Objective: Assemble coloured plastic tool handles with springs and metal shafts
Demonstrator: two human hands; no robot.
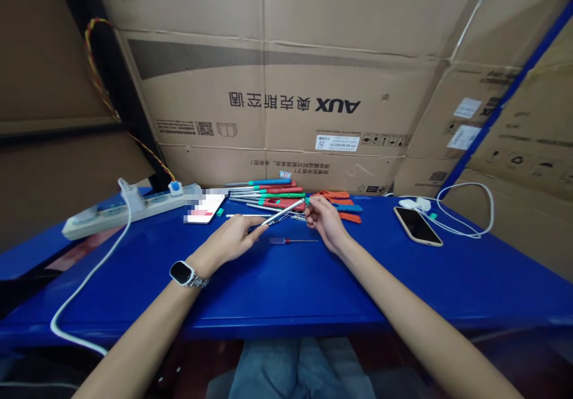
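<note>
My left hand (pixel 233 238), with a watch on its wrist, pinches the lower end of a thin metal shaft (pixel 283 212) that slants up to the right. My right hand (pixel 324 220) has its fingers closed at the shaft's upper end, near a small teal piece. Just below both hands a small screwdriver (pixel 290 241) with a clear handle and red band lies flat on the blue table (pixel 286 291). Behind the hands lies a row of screwdrivers (pixel 268 191) with red, green and blue handles, and some loose orange handles (pixel 333 195).
A white power strip (pixel 129 208) with a white cable sits at the back left. A phone (pixel 418 225) lies at the right beside a white charger and cable (pixel 465 208). A white and red card (pixel 203 208) lies left of the screwdrivers. Cardboard boxes (pixel 286 89) wall off the back.
</note>
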